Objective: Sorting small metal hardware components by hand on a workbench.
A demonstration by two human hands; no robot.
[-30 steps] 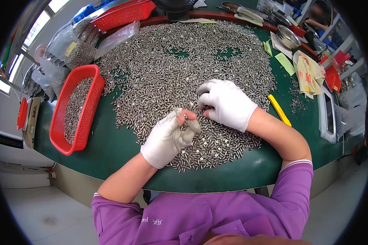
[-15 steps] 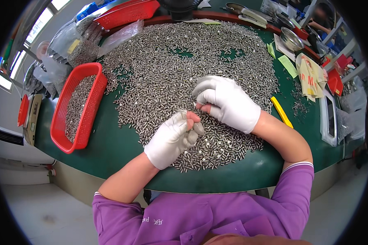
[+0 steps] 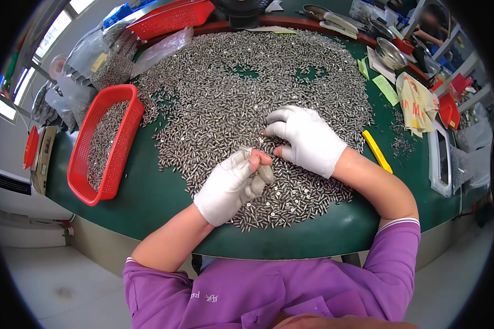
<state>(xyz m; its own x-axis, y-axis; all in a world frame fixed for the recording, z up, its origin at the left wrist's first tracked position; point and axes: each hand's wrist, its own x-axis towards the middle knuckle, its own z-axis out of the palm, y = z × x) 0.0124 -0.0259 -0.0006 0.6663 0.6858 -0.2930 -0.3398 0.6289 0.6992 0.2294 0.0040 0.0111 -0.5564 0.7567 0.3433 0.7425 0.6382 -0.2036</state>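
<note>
A wide heap of small silver metal pins [image 3: 247, 93] covers the green table [image 3: 148, 203]. My left hand [image 3: 233, 186], in a white glove, is curled into a fist around a handful of those pins at the near edge of the heap. My right hand [image 3: 307, 140], also gloved, lies palm down on the heap just right of it, fingers spread and pointing left, fingertips touching the pins.
A red mesh basket [image 3: 101, 142] partly filled with pins sits at the left. Another red basket [image 3: 170, 19] and plastic bags [image 3: 93, 60] lie at the back left. A yellow tool [image 3: 377, 151], papers [image 3: 417, 101], metal bowls [image 3: 391, 54] and a white tray [image 3: 440, 164] are at the right.
My left hand has closed tighter on its pins and shifted slightly right. My right hand's fingers have spread and reached a little further left over the heap.
</note>
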